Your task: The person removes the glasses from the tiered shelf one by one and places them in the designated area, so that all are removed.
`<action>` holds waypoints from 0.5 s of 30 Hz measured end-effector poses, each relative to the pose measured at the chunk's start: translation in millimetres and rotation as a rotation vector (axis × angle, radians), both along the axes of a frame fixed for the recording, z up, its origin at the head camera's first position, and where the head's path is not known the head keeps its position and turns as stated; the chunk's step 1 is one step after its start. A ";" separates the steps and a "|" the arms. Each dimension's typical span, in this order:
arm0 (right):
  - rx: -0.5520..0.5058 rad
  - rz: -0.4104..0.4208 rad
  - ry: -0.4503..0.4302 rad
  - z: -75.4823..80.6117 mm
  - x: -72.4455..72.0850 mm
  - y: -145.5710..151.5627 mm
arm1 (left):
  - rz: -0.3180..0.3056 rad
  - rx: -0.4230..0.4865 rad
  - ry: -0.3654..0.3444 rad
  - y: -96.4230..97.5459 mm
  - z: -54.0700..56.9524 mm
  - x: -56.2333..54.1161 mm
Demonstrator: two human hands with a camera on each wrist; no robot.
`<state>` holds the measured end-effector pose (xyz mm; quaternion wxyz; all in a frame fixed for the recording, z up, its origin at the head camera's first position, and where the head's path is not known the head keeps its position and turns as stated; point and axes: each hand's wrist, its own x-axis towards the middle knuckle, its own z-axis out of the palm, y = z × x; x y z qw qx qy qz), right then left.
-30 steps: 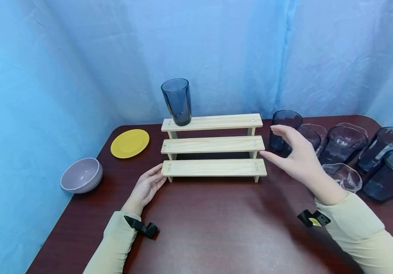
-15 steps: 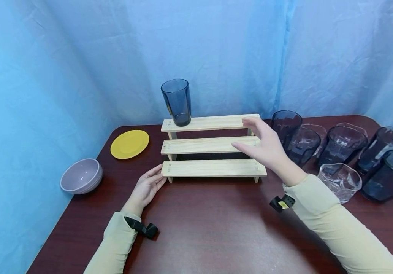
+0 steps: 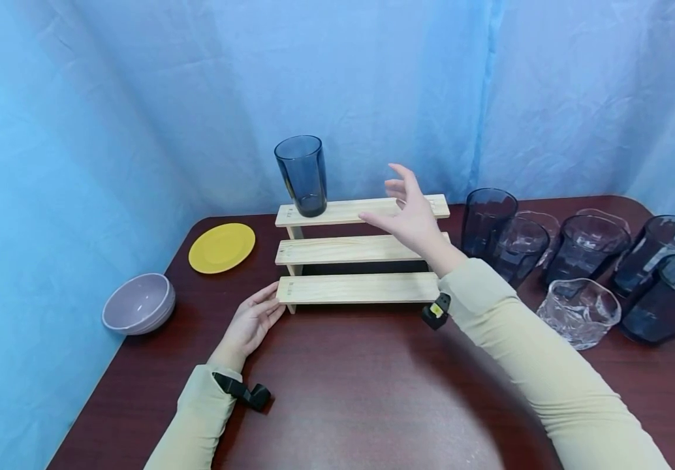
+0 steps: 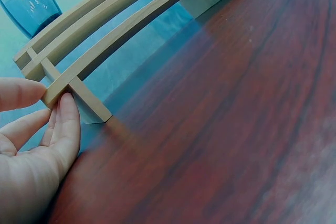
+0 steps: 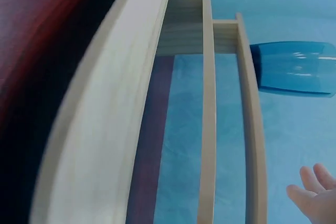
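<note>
A three-tier wooden display rack stands on the table. My left hand holds the left end of its lowest tier; in the left wrist view the thumb and fingers pinch the board's corner. On the top tier's left end a tall blue-grey glass stands upright. My right hand is in the air over the right half of the rack, thumb and fingers spread apart with nothing between them. It is to the right of the glass and apart from it. Its fingers show at the right wrist view's lower corner.
Several dark glasses and clear tumblers stand at the right, with a wavy clear tumbler nearest the front. A yellow plate and a lilac bowl lie at the left. Blue curtains hang behind the table.
My right hand has moved left and up from beside the dark glasses to over the rack's upper tiers, its fingers still apart. My left hand stays at the rack's left end.
</note>
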<state>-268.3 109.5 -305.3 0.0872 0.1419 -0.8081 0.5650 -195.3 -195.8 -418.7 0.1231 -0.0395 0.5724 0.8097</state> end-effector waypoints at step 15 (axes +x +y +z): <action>0.092 -0.018 0.001 7.8 -42.9 -44.6 | 0.002 0.000 -0.014 -0.5 0.2 -0.7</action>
